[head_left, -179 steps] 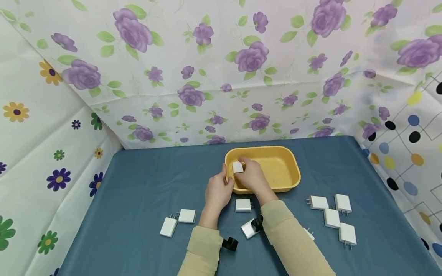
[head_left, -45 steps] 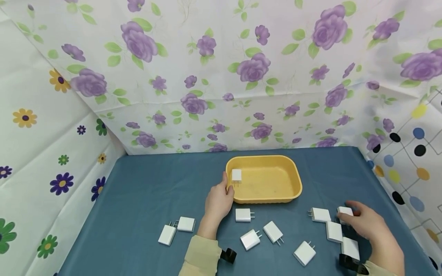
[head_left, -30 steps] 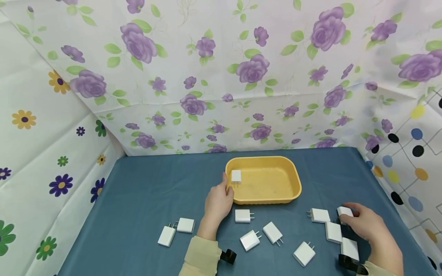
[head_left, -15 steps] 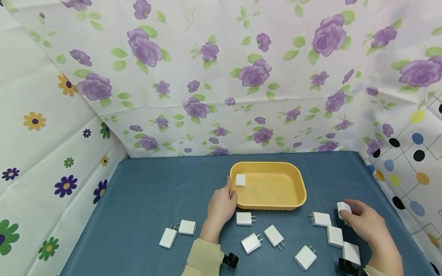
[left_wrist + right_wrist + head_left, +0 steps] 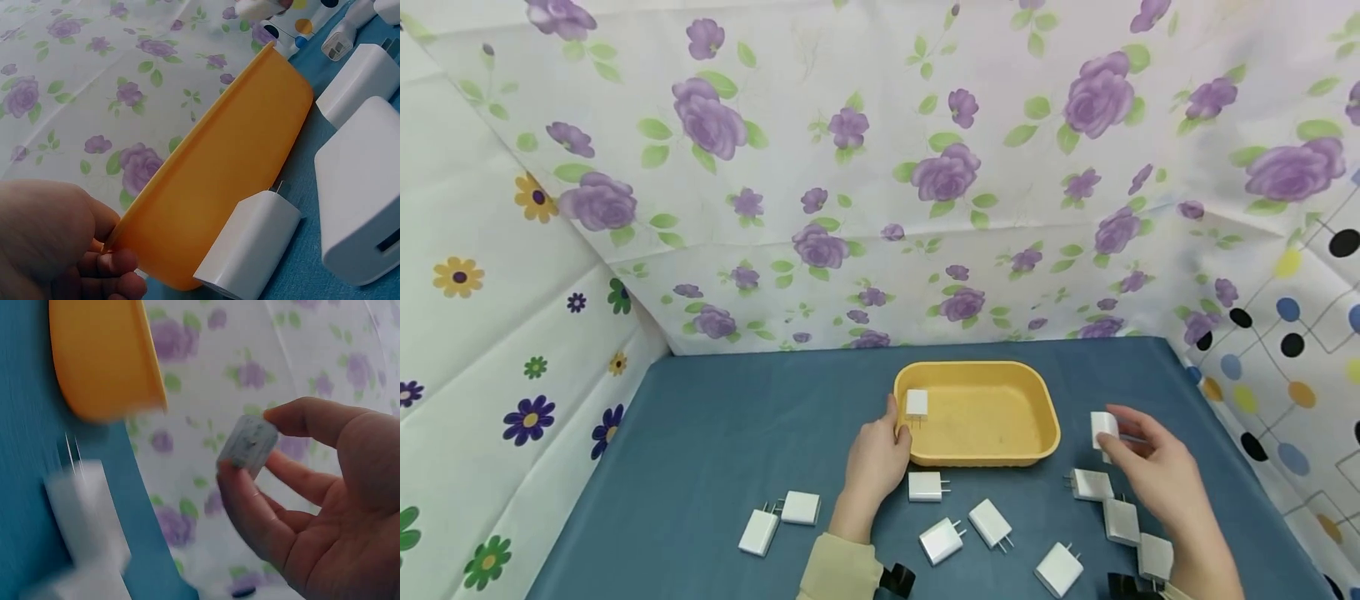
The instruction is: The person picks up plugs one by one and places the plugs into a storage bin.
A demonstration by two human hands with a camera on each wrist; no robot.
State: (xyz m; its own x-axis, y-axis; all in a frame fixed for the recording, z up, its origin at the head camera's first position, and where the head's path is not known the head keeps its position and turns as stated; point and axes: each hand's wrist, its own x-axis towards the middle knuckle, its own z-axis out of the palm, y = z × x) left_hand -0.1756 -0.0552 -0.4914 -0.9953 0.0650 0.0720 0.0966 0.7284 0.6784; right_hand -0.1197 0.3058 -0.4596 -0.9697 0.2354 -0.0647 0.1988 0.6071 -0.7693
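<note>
A yellow tray [image 5: 1045,433] sits mid-table with one white charger [image 5: 916,404] standing in its left end. My left hand [image 5: 877,454] grips the tray's left rim [image 5: 206,187], thumb over the edge. My right hand [image 5: 1150,467] is lifted to the right of the tray and pinches a white charger [image 5: 1103,429] between thumb and fingers; the right wrist view shows that charger [image 5: 248,445] in the fingertips. Several more white chargers lie on the blue cloth, one [image 5: 925,487] just in front of the tray.
Two chargers [image 5: 775,518] lie at the front left, three [image 5: 988,537] in the front middle, and a row [image 5: 1112,508] under my right hand. Flowered sheets wall the table at the back and left, a dotted one [image 5: 1285,350] on the right.
My right hand has lifted a charger off the row at the right and carried it up and left toward the tray. The left hand has stayed on the tray rim.
</note>
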